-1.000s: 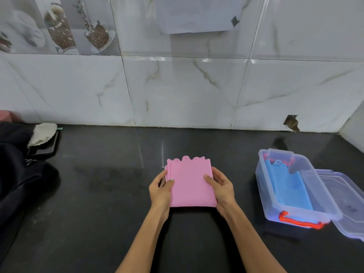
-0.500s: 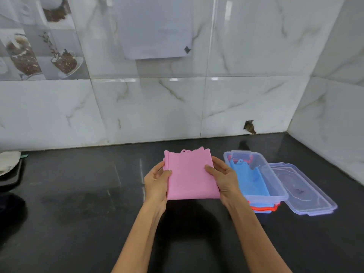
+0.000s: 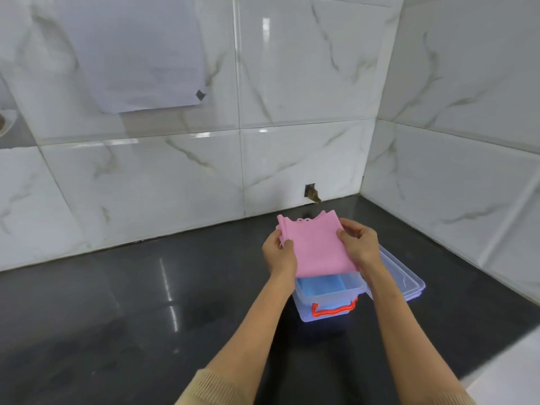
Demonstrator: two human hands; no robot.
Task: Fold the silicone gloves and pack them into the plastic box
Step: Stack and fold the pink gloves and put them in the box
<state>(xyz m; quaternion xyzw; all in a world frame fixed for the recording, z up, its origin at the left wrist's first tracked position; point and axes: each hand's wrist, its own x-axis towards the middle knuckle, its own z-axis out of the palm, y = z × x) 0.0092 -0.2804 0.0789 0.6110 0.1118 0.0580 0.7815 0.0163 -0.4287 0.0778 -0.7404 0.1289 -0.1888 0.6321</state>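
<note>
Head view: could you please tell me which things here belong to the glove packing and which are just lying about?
Job:
pink glove, folded, held by left hand and right hand over the box
box, open
blue glove, inside the box
lid, beside the box

Lying about:
paper on the wall

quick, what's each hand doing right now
Left hand: pinching the left edge of the folded pink glove.
Right hand: gripping the glove's right edge, above the box.
</note>
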